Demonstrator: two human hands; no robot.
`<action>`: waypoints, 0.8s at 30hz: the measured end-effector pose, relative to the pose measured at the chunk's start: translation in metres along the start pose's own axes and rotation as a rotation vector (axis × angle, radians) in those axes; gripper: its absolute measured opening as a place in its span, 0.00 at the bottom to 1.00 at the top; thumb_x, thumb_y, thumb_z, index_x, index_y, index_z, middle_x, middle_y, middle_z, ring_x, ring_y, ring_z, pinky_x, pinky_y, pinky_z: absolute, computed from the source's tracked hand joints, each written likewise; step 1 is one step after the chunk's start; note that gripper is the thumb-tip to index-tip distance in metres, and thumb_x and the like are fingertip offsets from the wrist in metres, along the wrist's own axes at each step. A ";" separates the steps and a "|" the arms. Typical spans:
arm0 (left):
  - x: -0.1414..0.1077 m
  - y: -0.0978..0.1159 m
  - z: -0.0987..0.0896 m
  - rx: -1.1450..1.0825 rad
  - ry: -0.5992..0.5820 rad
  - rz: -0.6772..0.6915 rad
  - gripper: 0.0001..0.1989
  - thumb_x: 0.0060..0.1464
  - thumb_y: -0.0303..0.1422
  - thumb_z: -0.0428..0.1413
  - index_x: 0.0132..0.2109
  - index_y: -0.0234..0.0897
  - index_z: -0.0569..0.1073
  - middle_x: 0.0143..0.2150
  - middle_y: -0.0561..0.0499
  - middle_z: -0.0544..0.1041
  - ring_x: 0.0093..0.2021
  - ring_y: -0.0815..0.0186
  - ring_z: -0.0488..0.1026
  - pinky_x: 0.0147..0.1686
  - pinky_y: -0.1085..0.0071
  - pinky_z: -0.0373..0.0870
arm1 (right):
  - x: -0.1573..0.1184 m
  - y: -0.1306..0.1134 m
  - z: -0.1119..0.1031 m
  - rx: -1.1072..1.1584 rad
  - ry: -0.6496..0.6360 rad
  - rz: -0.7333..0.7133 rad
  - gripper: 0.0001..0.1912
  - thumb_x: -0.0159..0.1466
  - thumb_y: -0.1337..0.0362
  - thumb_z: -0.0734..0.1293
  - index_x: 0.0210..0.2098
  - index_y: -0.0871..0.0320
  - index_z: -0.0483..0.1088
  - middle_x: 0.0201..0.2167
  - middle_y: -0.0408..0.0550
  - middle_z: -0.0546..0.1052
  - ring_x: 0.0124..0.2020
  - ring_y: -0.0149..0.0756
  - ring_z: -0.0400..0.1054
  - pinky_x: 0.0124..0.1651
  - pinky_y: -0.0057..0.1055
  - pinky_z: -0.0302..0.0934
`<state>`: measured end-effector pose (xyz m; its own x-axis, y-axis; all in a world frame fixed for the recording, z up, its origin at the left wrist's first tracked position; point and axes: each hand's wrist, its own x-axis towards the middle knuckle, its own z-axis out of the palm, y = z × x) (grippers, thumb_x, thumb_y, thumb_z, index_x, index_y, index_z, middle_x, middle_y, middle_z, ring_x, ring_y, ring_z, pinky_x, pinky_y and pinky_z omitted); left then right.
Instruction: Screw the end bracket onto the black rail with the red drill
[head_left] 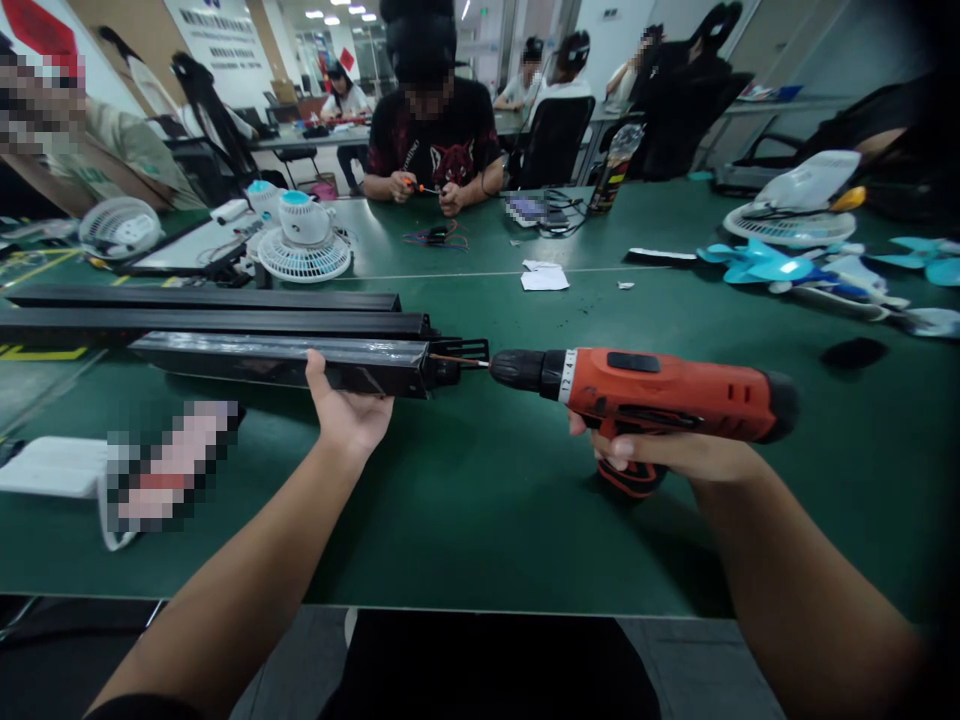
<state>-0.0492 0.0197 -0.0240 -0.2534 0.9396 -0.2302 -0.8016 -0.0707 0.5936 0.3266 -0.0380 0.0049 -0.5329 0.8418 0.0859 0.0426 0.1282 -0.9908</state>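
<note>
My right hand (645, 450) grips a red and black cordless drill (667, 390) by its handle, the chuck facing left. A thin bit or driver tip reaches from the chuck to the end of a long black rectangular bar (277, 365), beside a black slotted bracket (469, 350). Whether the tip touches a screw is too small to tell. Around the near side of that bar, close to its right end, my left hand (349, 410) holds it from below with the thumb up. Two more black bars (217, 322) lie parallel just behind.
On the green table (480, 540) are white fan parts (304, 245) at the back left and blue fan blades (772, 265) at the right. A paper scrap (545, 276) lies beyond the drill. Across the table a person (435, 140) handles a small orange tool. A bottle (616, 170) stands nearby.
</note>
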 end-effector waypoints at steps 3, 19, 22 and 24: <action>0.000 0.001 -0.004 0.017 -0.049 0.001 0.37 0.71 0.64 0.60 0.72 0.46 0.79 0.54 0.47 0.92 0.57 0.54 0.88 0.59 0.62 0.85 | 0.000 -0.001 0.001 0.012 -0.012 0.002 0.18 0.70 0.51 0.83 0.51 0.56 0.86 0.25 0.39 0.76 0.25 0.32 0.72 0.31 0.28 0.78; 0.003 0.003 -0.010 0.000 -0.111 -0.043 0.36 0.70 0.64 0.61 0.73 0.49 0.78 0.56 0.47 0.91 0.58 0.54 0.87 0.60 0.60 0.83 | -0.002 -0.005 0.002 -0.008 0.003 -0.002 0.17 0.70 0.51 0.83 0.51 0.55 0.86 0.25 0.40 0.76 0.25 0.34 0.72 0.29 0.29 0.76; 0.004 0.003 -0.011 0.004 -0.096 -0.042 0.37 0.70 0.65 0.60 0.72 0.48 0.79 0.57 0.47 0.91 0.58 0.53 0.87 0.60 0.60 0.83 | -0.002 -0.003 0.002 -0.001 0.002 0.001 0.17 0.70 0.51 0.83 0.51 0.54 0.86 0.25 0.40 0.76 0.25 0.33 0.71 0.30 0.30 0.77; 0.004 0.003 -0.010 0.011 -0.084 -0.051 0.37 0.70 0.66 0.59 0.72 0.47 0.79 0.57 0.46 0.91 0.59 0.53 0.87 0.59 0.60 0.83 | -0.001 -0.003 0.003 0.001 0.004 -0.013 0.17 0.69 0.50 0.83 0.50 0.53 0.86 0.25 0.40 0.76 0.25 0.33 0.71 0.30 0.29 0.77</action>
<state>-0.0580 0.0200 -0.0314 -0.1655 0.9668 -0.1949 -0.8062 -0.0188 0.5913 0.3243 -0.0408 0.0079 -0.5298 0.8423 0.0990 0.0352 0.1384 -0.9897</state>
